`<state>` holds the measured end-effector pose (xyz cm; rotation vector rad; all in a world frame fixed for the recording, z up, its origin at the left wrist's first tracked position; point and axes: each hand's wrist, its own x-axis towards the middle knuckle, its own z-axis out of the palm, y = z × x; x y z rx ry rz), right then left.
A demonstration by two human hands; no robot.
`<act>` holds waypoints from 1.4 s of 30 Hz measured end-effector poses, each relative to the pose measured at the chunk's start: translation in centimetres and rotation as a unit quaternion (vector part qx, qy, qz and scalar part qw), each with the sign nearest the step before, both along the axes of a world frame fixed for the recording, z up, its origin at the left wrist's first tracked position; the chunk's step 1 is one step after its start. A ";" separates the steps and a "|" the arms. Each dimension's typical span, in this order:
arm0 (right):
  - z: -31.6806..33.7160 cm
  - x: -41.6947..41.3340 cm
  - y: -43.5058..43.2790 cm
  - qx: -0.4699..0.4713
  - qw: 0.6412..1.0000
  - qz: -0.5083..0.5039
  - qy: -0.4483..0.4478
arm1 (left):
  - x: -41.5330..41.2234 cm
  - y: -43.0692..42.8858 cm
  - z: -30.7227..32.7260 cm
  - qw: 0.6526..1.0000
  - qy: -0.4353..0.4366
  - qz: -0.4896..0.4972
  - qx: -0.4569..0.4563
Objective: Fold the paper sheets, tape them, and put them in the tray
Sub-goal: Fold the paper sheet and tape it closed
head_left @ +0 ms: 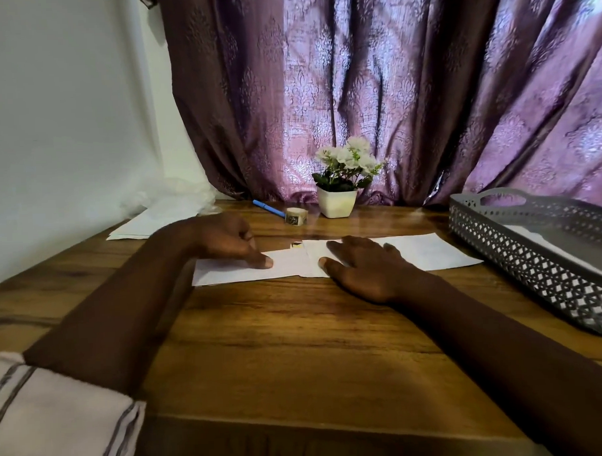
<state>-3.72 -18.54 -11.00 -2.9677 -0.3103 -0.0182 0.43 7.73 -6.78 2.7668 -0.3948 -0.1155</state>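
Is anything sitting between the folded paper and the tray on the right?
Nothing visible does. The folded paper lies under the left hand and right hand, and only a strip of bare table separates its right edge from the tray. The tape roll, pen and flower pot sit farther back, off that path.

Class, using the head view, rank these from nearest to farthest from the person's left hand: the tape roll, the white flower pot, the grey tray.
1. Tape roll, just behind and to the right of the left hand.
2. Flower pot, further right and further back.
3. Tray, far over on the right side.
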 end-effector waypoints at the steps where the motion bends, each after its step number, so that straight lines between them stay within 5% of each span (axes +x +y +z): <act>1: 0.0 0.0 0.0 0.003 1.000 0.000 0.003 | 0.1 0.2 -0.1 1.000 0.012 -0.001 -0.018; 16: 0.1 -0.2 0.6 -0.001 0.998 0.052 -0.036 | 0.7 -4.2 -2.5 0.958 -0.064 -0.017 -0.279; 24: 0.0 -0.2 0.6 -0.012 0.999 0.045 -0.008 | -1.8 -1.3 1.2 0.965 0.154 0.030 -0.211; 26: 0.1 -0.2 0.7 -0.009 0.999 0.035 -0.010 | -1.4 -0.4 0.6 0.949 0.178 0.038 -0.257; 31: 0.3 -0.4 0.7 -0.006 1.000 0.026 -0.014 | -0.3 -2.3 -1.2 0.909 0.113 0.064 -0.395; 35: 0.4 -0.5 0.6 0.000 0.999 0.032 -0.027 | 0.3 -4.0 -1.8 0.907 0.056 0.078 -0.410; 38: 0.5 -0.4 0.2 0.016 0.999 0.027 -0.041 | 0.7 -3.3 -1.7 0.944 -0.039 0.093 -0.313; 42: 0.3 0.3 -0.5 -0.012 0.999 -0.024 -0.029 | 0.6 -3.0 -2.0 0.936 -0.043 0.112 -0.330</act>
